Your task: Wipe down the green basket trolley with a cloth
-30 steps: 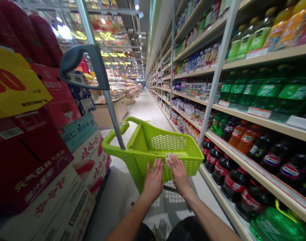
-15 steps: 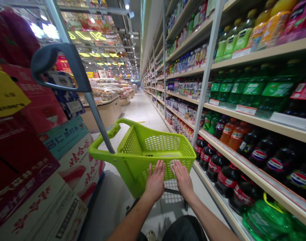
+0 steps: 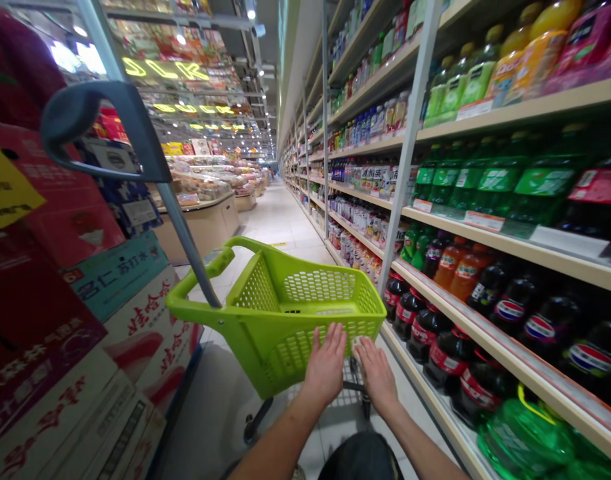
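Note:
A bright green plastic shopping cart basket [image 3: 255,333] with perforated walls stands in front of me, and its inside looks bare where I see it. My left hand [image 3: 325,365] lies against the near side wall, fingers stretched out and nothing seen in it. Just right of it, my right hand [image 3: 378,375] presses a small crumpled white wipe [image 3: 356,343] against the same wall near its front end. Most of the wipe is hidden under the fingers; cloth or tissue, I cannot tell.
Shelves [image 3: 515,247] of drink bottles run along the right, close to the basket. Stacked drink cartons [image 3: 130,313] and a metal pole with a grey handle [image 3: 108,133] stand at left. The aisle floor [image 3: 273,210] stretches ahead, past display counters [image 3: 198,223].
Both hands have slid lower along the basket wall, the right one still with the wipe. The view has shifted slightly, so the basket and pole sit a little farther left.

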A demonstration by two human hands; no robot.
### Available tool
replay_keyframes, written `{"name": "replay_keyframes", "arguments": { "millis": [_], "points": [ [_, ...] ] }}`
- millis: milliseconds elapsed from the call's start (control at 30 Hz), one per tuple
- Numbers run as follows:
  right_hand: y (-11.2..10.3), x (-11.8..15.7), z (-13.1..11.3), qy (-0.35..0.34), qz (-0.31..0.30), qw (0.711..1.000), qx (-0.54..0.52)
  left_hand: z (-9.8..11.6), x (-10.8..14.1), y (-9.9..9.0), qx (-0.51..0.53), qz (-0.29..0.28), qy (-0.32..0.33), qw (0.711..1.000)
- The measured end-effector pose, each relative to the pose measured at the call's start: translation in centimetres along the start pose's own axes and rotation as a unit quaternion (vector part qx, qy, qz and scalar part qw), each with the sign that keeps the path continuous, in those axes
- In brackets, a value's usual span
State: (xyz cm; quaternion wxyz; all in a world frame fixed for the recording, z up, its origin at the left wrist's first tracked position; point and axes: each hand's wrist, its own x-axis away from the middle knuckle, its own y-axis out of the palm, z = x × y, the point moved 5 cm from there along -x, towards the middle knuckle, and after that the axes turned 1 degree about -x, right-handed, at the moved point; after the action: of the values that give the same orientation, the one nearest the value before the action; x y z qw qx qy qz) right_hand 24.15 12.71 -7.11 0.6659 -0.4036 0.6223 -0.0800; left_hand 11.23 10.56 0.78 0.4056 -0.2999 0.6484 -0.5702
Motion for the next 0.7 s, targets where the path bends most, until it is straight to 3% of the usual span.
{"name": "replay_keyframes", "arguments": {
  "millis": [200,400,567,700],
  "points": [
    [-2.1,-2.5,2.3,0.054,0.037,0.998,0.025,0.8,-0.7,-0.1,0.002,-0.002,0.003,1.000],
    [-1.1,-0.2,3.9,0.053,0.005,0.996,0.067,0.9,-1.0,0.0,0.005,-0.006,0.017,1.000],
    [-2.9,-2.1,5.4,0.083,0.041,0.994,0.063,0.1,-1.0,-0.3,0.023,0.006,-0.002,1.000],
    [-2.2,-1.3,5.6,0.082,0.014,0.994,0.069,-0.5,-0.7,-0.4,0.016,0.010,-0.008,1.000]
  ]
}}
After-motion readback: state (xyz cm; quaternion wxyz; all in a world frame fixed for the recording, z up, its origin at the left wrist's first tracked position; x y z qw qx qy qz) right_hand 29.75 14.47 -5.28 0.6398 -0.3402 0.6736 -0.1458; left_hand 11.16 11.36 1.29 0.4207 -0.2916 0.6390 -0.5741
